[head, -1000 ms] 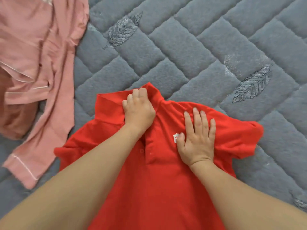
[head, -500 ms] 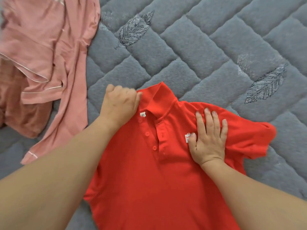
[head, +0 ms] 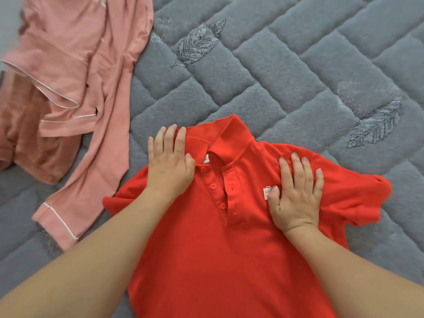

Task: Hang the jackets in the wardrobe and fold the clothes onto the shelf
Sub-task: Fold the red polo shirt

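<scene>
Grey quilted bedspread [head: 263, 65] bears red polo shirt [head: 206, 249]; left hand [head: 171, 167], right hand [head: 296, 200] press flat, grip wide.

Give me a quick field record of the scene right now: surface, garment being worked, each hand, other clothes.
surface: grey quilt
garment: red polo, face up, collar away from the person
left hand: flat, fingers straight, on the polo's left shoulder
right hand: flat, fingers spread, on the chest, thumb over a white logo
other clothes: pink pyjamas and a brown garment, unfolded, to the left
</scene>
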Tool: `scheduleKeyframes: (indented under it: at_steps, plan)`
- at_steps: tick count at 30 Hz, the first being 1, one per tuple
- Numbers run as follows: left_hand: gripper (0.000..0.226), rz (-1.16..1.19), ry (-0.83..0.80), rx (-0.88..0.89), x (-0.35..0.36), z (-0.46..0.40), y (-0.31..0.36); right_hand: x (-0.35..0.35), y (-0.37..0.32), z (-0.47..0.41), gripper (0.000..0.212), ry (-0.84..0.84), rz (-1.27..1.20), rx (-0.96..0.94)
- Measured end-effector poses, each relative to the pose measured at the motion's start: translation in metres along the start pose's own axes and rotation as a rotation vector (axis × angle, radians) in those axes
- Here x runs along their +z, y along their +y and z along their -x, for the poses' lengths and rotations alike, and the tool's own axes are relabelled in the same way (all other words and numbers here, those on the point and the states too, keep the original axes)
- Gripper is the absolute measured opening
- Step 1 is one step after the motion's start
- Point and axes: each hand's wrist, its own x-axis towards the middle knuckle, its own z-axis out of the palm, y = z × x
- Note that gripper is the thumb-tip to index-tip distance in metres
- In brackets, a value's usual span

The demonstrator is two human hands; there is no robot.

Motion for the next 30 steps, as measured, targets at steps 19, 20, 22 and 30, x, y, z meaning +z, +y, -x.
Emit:
scheduleKeyframes:
  at_steps: [19,20,22,30]
  plan:
    - [0.056,0.155,0.169,-0.012,0.032,-0.002,-0.005,0.017,-0.096,-0.125,0.055,0.105,-0.064,-0.262]
    - [0.056,0.150,0.164,-0.014,0.033,-0.002,-0.006,0.019,-0.096,-0.127,0.049,0.102,-0.085,-0.268]
    - [0.056,0.156,0.148,-0.008,0.032,-0.001,-0.006,0.019,-0.096,-0.127,0.038,0.112,-0.113,-0.271]
    - [0.058,0.176,0.140,0.007,0.033,-0.006,-0.006,0.011,-0.094,-0.131,0.069,0.008,-0.166,-0.284]
